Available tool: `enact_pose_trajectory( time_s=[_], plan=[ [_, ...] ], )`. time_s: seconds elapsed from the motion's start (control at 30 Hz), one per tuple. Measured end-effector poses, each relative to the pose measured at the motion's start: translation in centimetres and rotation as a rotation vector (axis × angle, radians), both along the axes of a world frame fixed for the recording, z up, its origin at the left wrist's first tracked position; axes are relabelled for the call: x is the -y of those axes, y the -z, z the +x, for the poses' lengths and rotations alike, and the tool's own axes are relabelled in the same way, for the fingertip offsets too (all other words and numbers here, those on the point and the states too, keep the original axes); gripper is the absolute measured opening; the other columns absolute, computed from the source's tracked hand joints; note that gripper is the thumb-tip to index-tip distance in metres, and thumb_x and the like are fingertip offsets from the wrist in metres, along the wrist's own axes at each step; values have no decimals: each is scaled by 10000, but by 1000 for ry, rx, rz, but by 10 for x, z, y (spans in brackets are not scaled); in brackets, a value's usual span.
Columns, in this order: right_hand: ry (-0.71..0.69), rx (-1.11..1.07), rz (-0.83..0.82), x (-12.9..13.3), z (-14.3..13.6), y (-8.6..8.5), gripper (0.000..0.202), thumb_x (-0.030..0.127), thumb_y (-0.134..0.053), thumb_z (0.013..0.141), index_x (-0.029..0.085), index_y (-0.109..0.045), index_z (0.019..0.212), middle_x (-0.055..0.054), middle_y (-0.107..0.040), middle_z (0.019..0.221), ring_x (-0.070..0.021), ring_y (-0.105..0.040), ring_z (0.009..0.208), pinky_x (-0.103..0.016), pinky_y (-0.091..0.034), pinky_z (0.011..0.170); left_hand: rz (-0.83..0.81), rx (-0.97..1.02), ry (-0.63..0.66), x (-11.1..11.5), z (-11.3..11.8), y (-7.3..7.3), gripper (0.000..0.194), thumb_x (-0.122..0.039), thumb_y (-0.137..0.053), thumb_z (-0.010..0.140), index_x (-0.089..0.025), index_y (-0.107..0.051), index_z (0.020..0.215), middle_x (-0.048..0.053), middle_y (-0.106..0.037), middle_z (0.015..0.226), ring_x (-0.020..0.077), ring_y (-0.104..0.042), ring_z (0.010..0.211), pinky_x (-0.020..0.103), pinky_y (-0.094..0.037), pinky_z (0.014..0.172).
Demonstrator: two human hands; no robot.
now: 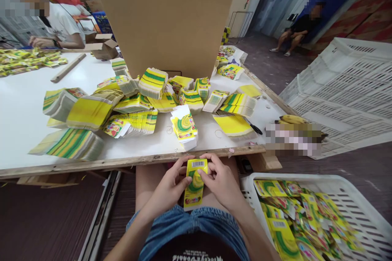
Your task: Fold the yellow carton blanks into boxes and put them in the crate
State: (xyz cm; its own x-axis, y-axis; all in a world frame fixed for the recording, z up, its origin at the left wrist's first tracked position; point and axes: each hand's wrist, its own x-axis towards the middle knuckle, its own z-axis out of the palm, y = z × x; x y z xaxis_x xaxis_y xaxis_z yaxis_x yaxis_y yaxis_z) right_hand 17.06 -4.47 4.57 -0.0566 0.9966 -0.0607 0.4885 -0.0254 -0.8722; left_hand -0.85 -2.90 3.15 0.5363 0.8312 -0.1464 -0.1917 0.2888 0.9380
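Above my lap, just below the table's front edge, a yellow-green printed packet (pixel 194 183) with a barcode near its top is held between both hands. My left hand (pixel 174 181) pinches its left side, thumb on the front. From the right, my right hand (pixel 219 177) grips it with the thumb over the printed face. Nearest to them on the white table (pixel 153 144) is a small stack of printed cards (pixel 184 126). Behind it lie several bundles of yellow and green cards, such as a bundle (pixel 153 82) leaning on others.
A tall cardboard sheet (pixel 168 20) stands at the back. A white basket (pixel 337 181) of packets is at my right, near stacked white crates (pixel 339 89). Bananas (pixel 292 119) and a black-handled tool (pixel 255 128) are at the right. A person sits at the left, another far right.
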Motion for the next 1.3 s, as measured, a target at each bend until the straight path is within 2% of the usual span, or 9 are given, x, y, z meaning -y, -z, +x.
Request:
enact_pose_trajectory(
  time_s=[0.43, 0.6, 0.67, 0.73, 0.8, 0.9, 0.97, 1.1, 1.3],
  plan=[
    [17, -31, 57, -1, 0, 1, 352, 228, -595, 835, 238, -549, 1184, 70, -500, 595, -137, -480, 543, -243, -368, 538, 12, 59, -65, -3, -3, -5, 486, -236, -658, 843, -214, -465, 1288, 106, -698, 1127, 226, -671, 1002, 318, -511, 845],
    [7, -232, 142, 1, 4, 3, 295, 301, -577, 890, 238, -628, 1173, -59, -665, 1058, -165, -606, 789, -286, -490, 706, 5, 130, -47, -2, 1, -6, 472, -215, -700, 804, -198, -506, 1233, 109, -724, 1080, 233, -689, 978, 312, -533, 816],
    [48, -334, 130, 6, 8, 1, 269, 333, -583, 885, 224, -625, 1128, -76, -681, 1069, -197, -643, 883, -314, -516, 772, 45, 112, -24, 1, 11, -8, 457, -211, -681, 816, -202, -505, 1238, 116, -720, 1099, 246, -693, 984, 332, -545, 815],
    [139, -276, 146, 14, 25, -5, 247, 363, -586, 872, 220, -628, 1070, -77, -696, 1007, -219, -657, 888, -332, -525, 771, 169, 25, -23, 0, 20, -11, 429, -213, -631, 853, -219, -508, 1263, 118, -700, 1162, 256, -672, 1054, 372, -539, 878],
    [280, -1, 215, 25, 55, -15, 241, 392, -586, 849, 230, -654, 1014, -80, -691, 987, -238, -647, 854, -366, -516, 762, 410, -168, -100, -10, 24, -12, 413, -216, -591, 879, -241, -519, 1285, 108, -650, 1269, 256, -600, 1188, 423, -470, 1012],
    [457, 531, 350, 42, 103, -28, 330, 506, -572, 793, 242, -716, 930, -106, -673, 931, -326, -601, 916, -516, -431, 871, 812, -528, -292, -38, 21, -8, 484, -229, -581, 884, -235, -465, 1354, 113, -516, 1433, 266, -407, 1377, 507, -252, 1167],
    [460, 594, 338, 47, 118, -28, 391, 555, -587, 763, 238, -723, 949, -115, -678, 940, -342, -596, 934, -533, -415, 886, 928, -702, -323, -57, 18, -1, 565, -240, -589, 878, -211, -389, 1406, 139, -481, 1459, 286, -339, 1416, 574, -126, 1183],
    [330, 259, 177, 26, 89, -11, 324, 478, -624, 779, 232, -715, 969, -88, -708, 964, -263, -631, 859, -397, -487, 795, 985, -816, -214, -70, 17, 8, 640, -251, -586, 880, -220, -299, 1450, 138, -500, 1446, 267, -395, 1388, 577, -53, 1186],
    [377, -139, 166, -57, 12, 15, 381, 478, -610, 801, 160, -700, 989, -92, -722, 884, -214, -612, 735, -336, -479, 719, 910, -657, -209, -64, 15, 1, 629, -249, -636, 836, -241, -389, 1414, 118, -559, 1396, 257, -500, 1311, 535, -46, 1193]
  ],
)
